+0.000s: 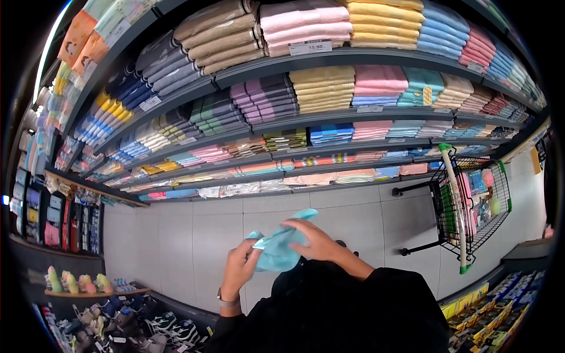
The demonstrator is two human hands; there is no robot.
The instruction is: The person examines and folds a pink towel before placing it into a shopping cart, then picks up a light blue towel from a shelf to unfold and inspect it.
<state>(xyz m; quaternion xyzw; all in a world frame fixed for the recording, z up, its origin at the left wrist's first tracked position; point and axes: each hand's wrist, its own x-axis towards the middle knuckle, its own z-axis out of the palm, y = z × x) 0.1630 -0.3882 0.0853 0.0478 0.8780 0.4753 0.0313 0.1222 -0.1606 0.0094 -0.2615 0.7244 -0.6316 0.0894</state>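
A light teal cloth [276, 251], loosely bunched, is held between both hands above the grey floor. My left hand [240, 263], with a watch on the wrist, pinches the cloth's left edge between thumb and fingers. On the cloth's right side, my right hand [312, 240] has its fingers closed on the upper part. Folds hide some of the fingertips. One corner of the cloth sticks up past the right fingers.
Shelves of folded towels [322, 97] run across the front. A shopping cart [474, 203] holding packaged goods stands at the right. Shoes [170, 329] lie at the lower left, with plush items [78, 282] above them. Yellow-tagged goods [494, 315] fill the lower right.
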